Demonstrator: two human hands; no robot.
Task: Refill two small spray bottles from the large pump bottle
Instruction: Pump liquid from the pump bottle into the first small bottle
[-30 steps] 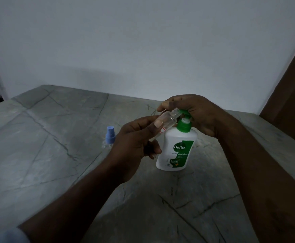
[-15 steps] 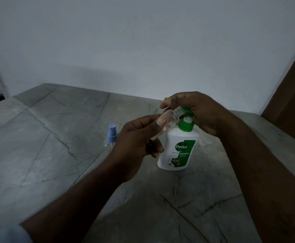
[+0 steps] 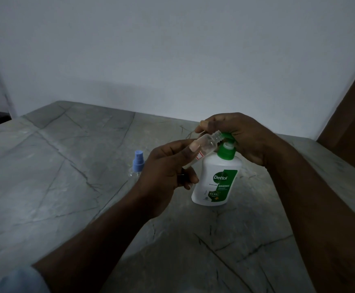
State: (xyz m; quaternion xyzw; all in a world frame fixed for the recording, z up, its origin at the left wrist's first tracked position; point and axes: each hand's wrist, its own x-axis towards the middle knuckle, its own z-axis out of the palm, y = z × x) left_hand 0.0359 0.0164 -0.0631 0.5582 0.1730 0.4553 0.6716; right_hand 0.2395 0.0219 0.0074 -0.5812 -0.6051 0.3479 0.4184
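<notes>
Your left grip (image 3: 164,176) pinches the small clear bottle (image 3: 206,144) between thumb and fingers, thumbnail flat on its side, cap off. The bottle is tilted, its threaded neck pointing up and right, and its mouth sits right against the green spout of the large pump bottle (image 3: 216,180).

Your right grip (image 3: 242,138) curls over the pump head from the right and covers most of it. Only the spout tip and the green collar peek out. The pump bottle stands upright on the tabletop (image 3: 56,187), label toward you.

The clear bottle's lower end is buried in your left palm, and in this dim light I can't tell whether there's liquid inside. Off to the left is the blue-capped spray bottle (image 3: 138,162), its clear body partly hidden behind your left hand. I can't tell whether it's standing or lying.
</notes>
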